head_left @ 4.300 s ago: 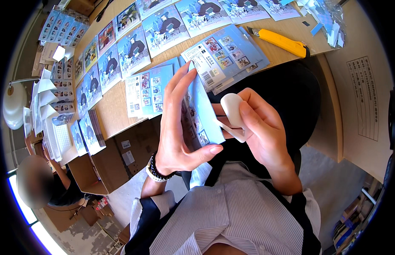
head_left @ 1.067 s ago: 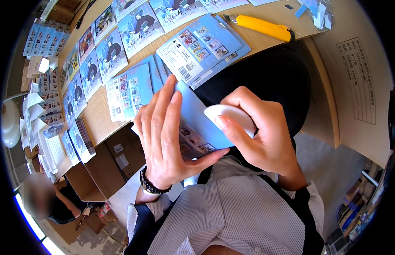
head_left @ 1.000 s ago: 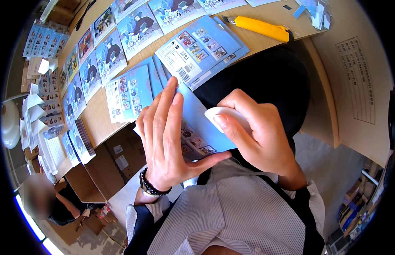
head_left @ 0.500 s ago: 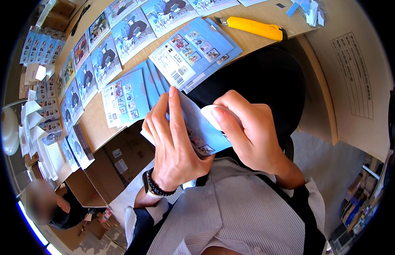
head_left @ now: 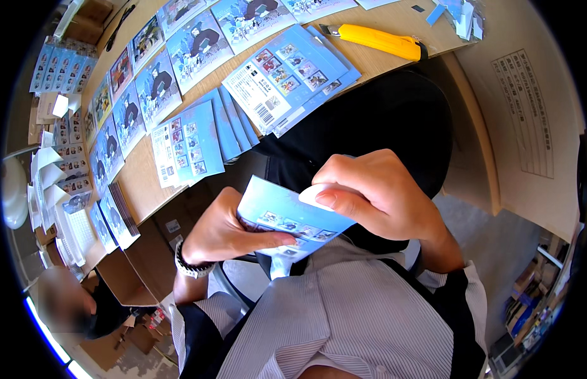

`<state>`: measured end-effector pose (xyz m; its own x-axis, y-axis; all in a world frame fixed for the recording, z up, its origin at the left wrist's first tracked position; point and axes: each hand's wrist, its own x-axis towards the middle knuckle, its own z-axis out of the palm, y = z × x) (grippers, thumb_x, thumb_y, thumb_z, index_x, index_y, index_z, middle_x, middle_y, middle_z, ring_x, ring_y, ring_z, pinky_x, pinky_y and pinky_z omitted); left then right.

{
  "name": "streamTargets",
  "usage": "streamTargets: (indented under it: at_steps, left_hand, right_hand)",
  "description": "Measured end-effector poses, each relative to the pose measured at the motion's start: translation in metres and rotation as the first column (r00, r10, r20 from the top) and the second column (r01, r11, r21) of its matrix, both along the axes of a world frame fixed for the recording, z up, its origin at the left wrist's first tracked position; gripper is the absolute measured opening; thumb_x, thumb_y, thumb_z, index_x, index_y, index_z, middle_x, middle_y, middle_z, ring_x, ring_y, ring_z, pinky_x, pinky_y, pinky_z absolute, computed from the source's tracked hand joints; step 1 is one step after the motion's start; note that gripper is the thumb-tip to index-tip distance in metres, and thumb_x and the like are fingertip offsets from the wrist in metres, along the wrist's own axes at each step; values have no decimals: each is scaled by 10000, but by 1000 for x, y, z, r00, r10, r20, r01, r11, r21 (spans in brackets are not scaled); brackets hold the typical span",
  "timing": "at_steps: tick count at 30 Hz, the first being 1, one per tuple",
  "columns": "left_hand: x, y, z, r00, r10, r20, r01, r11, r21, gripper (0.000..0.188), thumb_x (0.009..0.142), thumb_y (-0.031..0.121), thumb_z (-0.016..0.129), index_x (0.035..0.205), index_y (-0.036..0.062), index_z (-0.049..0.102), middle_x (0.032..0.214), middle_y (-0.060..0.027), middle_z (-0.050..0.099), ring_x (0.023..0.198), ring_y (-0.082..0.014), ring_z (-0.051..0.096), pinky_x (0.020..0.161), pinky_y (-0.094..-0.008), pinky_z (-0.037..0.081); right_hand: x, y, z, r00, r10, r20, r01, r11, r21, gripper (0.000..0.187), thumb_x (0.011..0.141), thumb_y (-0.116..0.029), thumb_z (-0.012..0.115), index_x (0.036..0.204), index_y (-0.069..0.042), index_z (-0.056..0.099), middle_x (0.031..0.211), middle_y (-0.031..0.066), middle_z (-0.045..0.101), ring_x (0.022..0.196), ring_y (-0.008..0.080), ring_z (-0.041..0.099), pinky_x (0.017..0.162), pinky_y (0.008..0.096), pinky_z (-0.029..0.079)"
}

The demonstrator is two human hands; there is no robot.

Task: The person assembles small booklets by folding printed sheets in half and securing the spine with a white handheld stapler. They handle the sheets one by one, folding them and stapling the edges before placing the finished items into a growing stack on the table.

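Two hands on one item, close to the chest, below the desk (head_left: 180,170) edge. Going left to right from my view:

Far left: rows of small white and blue packs (head_left: 56,183) along the desk's left end, a blurred person below them.

Desk left-centre: a row of illustrated cards (head_left: 157,85) with dark figures, then a fanned stack of light blue booklets (head_left: 192,142) near the front edge.

Left hand (head_left: 227,234): wristwatch (head_left: 189,268) on the wrist, fingers curled under and around the left edge of a light blue booklet (head_left: 278,215), thumb lying across its lower face. Closed on it.

Booklet sits tilted between both hands, small picture squares visible on its face, just above the striped shirt (head_left: 344,316).

Right hand (head_left: 379,199): closed on the booklet's upper right corner, thumb pressing a white rounded piece (head_left: 319,192) against it. Can't tell what that piece is.

Desk centre-right: another pile of blue booklets (head_left: 290,76), printed back up. Beyond it, a yellow utility knife (head_left: 379,41) lying flat.
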<state>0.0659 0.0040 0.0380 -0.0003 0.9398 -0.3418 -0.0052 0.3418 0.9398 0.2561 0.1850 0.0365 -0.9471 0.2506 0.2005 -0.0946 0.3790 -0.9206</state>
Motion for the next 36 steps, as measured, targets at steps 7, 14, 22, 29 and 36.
streamTargets:
  at_steps: [7, 14, 22, 29, 36]
  left_hand:
    - [19, -5, -5, 1000, 24, -19, -23, 999, 23, 349, 767, 102, 885, 1049, -40, 736, 904, -127, 768, 758, -123, 713, 673, -247, 533]
    - [33, -3, -11, 999, -40, -14, 40, 999, -11, 282, 785, 116, 868, 980, -42, 738, 846, -126, 761, 718, -146, 717, 665, -258, 539]
    - [36, 1, -11, 990, -124, -74, 130, 988, 84, 252, 807, 153, 855, 932, -38, 747, 786, -141, 749, 631, -184, 719, 575, -269, 516]
    - [34, 4, -7, 967, -209, -145, 221, 973, 72, 258, 816, 198, 850, 842, -38, 752, 651, -135, 701, 503, -183, 663, 481, -270, 449]
    - [37, 6, -1, 955, -205, -215, 203, 979, -29, 270, 840, 237, 827, 838, -22, 750, 605, -126, 666, 461, -174, 619, 469, -279, 426]
  right_hand:
    - [3, 6, 2, 998, 34, 49, -31, 998, -61, 123, 960, -142, 632, 906, -32, 630, 658, 82, 617, 518, 179, 606, 486, 281, 415]
    - [-11, -9, -11, 996, -20, -84, 23, 999, 28, 118, 960, -158, 641, 944, -44, 616, 650, 88, 614, 536, 218, 627, 497, 304, 448]
    - [1, 5, 1, 997, 60, 52, -58, 998, -23, 133, 956, -192, 642, 969, -60, 637, 643, 83, 625, 533, 205, 626, 504, 288, 451]
    - [11, 6, 8, 996, 32, -87, -25, 996, 80, 135, 953, -174, 663, 937, -57, 597, 611, 104, 593, 510, 247, 599, 466, 341, 408]
    - [14, 0, -2, 998, -57, -2, 57, 998, 10, 114, 915, -153, 693, 951, -50, 659, 676, 90, 640, 550, 211, 639, 508, 300, 454]
